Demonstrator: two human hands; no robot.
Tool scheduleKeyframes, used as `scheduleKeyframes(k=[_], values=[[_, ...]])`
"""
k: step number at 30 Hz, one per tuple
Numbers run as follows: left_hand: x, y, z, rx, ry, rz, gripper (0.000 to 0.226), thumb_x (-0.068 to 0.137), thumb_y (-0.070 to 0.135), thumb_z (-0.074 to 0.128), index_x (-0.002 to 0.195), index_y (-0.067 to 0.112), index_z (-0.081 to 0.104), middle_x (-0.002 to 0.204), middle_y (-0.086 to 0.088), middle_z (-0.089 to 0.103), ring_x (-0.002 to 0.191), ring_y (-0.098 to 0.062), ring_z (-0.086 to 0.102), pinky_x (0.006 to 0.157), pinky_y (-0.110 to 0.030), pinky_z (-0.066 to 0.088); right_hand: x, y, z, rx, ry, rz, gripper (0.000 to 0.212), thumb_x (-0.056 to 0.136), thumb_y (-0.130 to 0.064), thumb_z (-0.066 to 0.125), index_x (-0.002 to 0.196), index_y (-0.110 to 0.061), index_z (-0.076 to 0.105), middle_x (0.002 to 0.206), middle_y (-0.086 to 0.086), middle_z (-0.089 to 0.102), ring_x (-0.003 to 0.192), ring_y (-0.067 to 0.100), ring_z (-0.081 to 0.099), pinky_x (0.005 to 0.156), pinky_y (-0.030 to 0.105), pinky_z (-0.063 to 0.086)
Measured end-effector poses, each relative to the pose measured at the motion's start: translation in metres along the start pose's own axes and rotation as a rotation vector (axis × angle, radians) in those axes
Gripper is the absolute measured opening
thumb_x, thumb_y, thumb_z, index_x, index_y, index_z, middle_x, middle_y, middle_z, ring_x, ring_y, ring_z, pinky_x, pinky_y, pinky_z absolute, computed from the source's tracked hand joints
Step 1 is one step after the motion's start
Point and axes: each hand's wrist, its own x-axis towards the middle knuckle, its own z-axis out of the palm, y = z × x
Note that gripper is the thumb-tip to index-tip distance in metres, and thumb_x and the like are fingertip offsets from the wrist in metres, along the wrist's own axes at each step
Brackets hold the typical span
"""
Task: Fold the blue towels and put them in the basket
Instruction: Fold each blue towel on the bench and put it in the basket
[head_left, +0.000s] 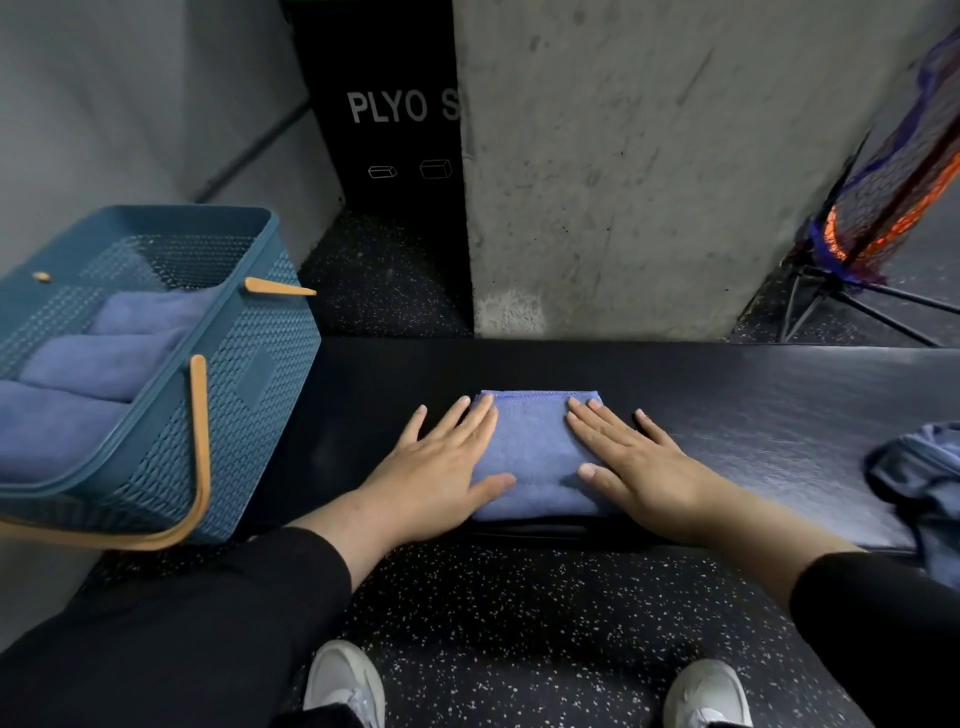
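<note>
Beneath my fingers runs the dark counter (727, 405), stretching past both hands to the left and right. Beyond my fingertips stands a grey concrete pillar (649, 182), with a black box (389, 119) lettered "PLYO S" just to its left. Well off to the left of my left fingers I see the teal woven basket (249, 374) with its tan handles, tilted in this wide view, and inside it three folded towels (98, 364) lie side by side. Far to the right of my right fingers a crumpled blue towel (919, 483) hangs over the counter's near edge. Further back on that side is a netted bundle (893, 197) in orange and blue on thin black legs.

Between my two hands lies the folded blue towel (535, 457), a neat rectangle close to the counter's near edge. My left hand (441, 467) lies flat with its fingers straight and spread, released, the inner fingers and thumb resting on the towel's left edge. My right hand (634, 462) mirrors it, fingers straight and unclenched, pressing on the towel's right edge, thumb on the cloth. Below my wrists I see black sleeves, the speckled floor (519, 623) and two pale shoes (706, 696).
</note>
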Motion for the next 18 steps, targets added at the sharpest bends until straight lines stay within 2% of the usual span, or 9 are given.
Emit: scheduleKeyframes(k=[2, 4, 6, 8, 10, 13, 16, 18], values=[[-0.005, -0.006, 0.000, 0.004, 0.138, 0.026, 0.081, 0.095, 0.069, 0.012, 0.160, 0.020, 0.019, 0.168, 0.008, 0.003, 0.154, -0.005, -0.003, 0.125, -0.045, -0.001, -0.008, 0.007, -0.004, 0.035, 0.112, -0.058, 0.087, 0.085, -0.083, 0.009, 0.156, -0.034, 0.024, 0.163, -0.021, 0.011, 0.148, -0.009, -0.001, 0.124, 0.044, 0.011], [-0.012, -0.010, 0.003, 0.019, 0.311, 0.096, 0.077, 0.096, 0.068, 0.019, 0.149, 0.019, 0.045, 0.161, 0.004, 0.035, 0.151, -0.008, 0.022, 0.124, -0.043, 0.012, -0.016, 0.013, 0.000, -0.020, 0.236, -0.153, 0.074, 0.086, -0.082, 0.035, 0.142, -0.035, 0.046, 0.154, -0.015, 0.037, 0.146, 0.001, 0.026, 0.117, 0.045, 0.029], [-0.020, -0.011, 0.009, 0.034, 0.397, 0.181, 0.068, 0.095, 0.068, 0.032, 0.139, 0.022, 0.056, 0.148, 0.004, 0.052, 0.141, -0.012, 0.041, 0.119, -0.043, 0.025, -0.022, 0.015, 0.008, -0.062, 0.263, -0.221, 0.072, 0.082, -0.080, 0.049, 0.137, -0.034, 0.051, 0.146, -0.011, 0.044, 0.141, 0.010, 0.035, 0.112, 0.039, 0.033], [-0.024, -0.006, 0.014, 0.057, 0.372, 0.214, 0.069, 0.092, 0.071, 0.037, 0.139, 0.024, 0.054, 0.148, 0.003, 0.049, 0.139, -0.015, 0.042, 0.119, -0.044, 0.026, -0.024, 0.011, 0.016, -0.093, 0.251, -0.233, 0.070, 0.083, -0.073, 0.054, 0.138, -0.031, 0.051, 0.146, -0.011, 0.043, 0.143, 0.011, 0.034, 0.111, 0.036, 0.032], [-0.026, 0.002, 0.015, 0.057, 0.317, 0.182, 0.077, 0.090, 0.075, 0.034, 0.146, 0.024, 0.047, 0.155, 0.002, 0.040, 0.145, -0.015, 0.033, 0.122, -0.046, 0.021, -0.023, 0.005, 0.018, -0.082, 0.270, -0.210, 0.058, 0.086, -0.061, 0.056, 0.137, -0.032, 0.051, 0.144, -0.014, 0.045, 0.141, 0.009, 0.036, 0.107, 0.036, 0.036], [-0.025, 0.010, 0.013, 0.058, 0.326, 0.151, 0.082, 0.087, 0.078, 0.037, 0.147, 0.023, 0.045, 0.155, 0.002, 0.040, 0.146, -0.015, 0.032, 0.121, -0.048, 0.022, -0.020, -0.006, 0.008, -0.029, 0.342, -0.163, 0.037, 0.092, -0.048, 0.047, 0.124, -0.032, 0.058, 0.130, -0.018, 0.057, 0.124, 0.006, 0.052, 0.097, 0.033, 0.040], [-0.023, 0.013, 0.014, 0.024, 0.438, 0.171, 0.061, 0.084, 0.064, 0.057, 0.130, 0.025, 0.059, 0.133, 0.008, 0.059, 0.128, -0.012, 0.051, 0.112, -0.037, 0.034, -0.022, -0.011, -0.003, 0.000, 0.358, -0.131, 0.029, 0.095, -0.046, 0.041, 0.113, -0.032, 0.059, 0.108, -0.022, 0.063, 0.100, 0.004, 0.058, 0.095, 0.030, 0.036], [-0.020, 0.012, 0.011, -0.085, 0.461, 0.146, 0.039, 0.082, 0.049, 0.058, 0.113, 0.026, 0.064, 0.113, 0.013, 0.066, 0.111, -0.012, 0.060, 0.102, -0.031, 0.036, -0.024, -0.013, -0.007, 0.025, 0.315, -0.118, 0.032, 0.093, -0.055, 0.040, 0.113, -0.035, 0.056, 0.105, -0.023, 0.062, 0.098, 0.001, 0.056, 0.095, 0.028, 0.035]])
